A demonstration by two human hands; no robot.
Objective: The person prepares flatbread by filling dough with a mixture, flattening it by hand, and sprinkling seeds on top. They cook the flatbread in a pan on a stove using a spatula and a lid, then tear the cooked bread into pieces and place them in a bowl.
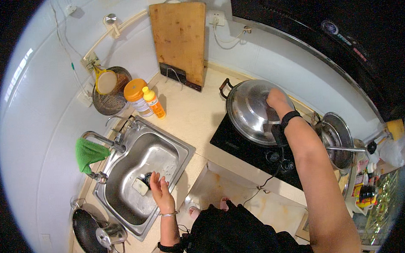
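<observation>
My right hand [277, 99] is closed at the top of a domed metal lid [250, 108], and its fingers hide the knob. The lid rests over a pan with a dark loop handle [225, 88], on a black glass gas cooktop [229, 138]. My left hand [162, 190] hangs over the near edge of a stainless steel sink [124, 182], fingers apart and holding nothing. Inside the basin, near those fingers, lies a pale block [140, 187] by the dark drain, partly hidden by my hand.
A green cloth [89, 154] hangs over the faucet [101, 139]. Behind the sink stand an orange-lidded tub [138, 98] and a yellow-capped bottle [155, 103]. A wooden cutting board [179, 40] leans upright in the corner. Metal bowls [336, 138] sit right of the cooktop; a black frying pan [87, 234] lies left.
</observation>
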